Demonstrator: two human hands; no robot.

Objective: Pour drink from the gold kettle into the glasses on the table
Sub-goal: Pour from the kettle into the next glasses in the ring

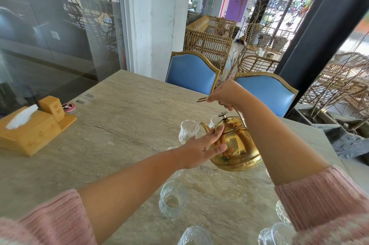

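Note:
A shiny gold kettle hangs just above the stone table, its spout pointing left toward a clear glass. My right hand grips the kettle's thin top handle. My left hand lies flat with fingers apart against the kettle's left side. Another glass peeks out behind the kettle. Nearer me stand a glass at centre, a glass at the bottom edge, and a glass at lower right. My right sleeve partly hides more glassware.
A wooden tissue box with a small holder stands at the table's left, beside a round red coaster. Two blue chairs stand along the far edge. Behind them are a white pillar and rattan furniture.

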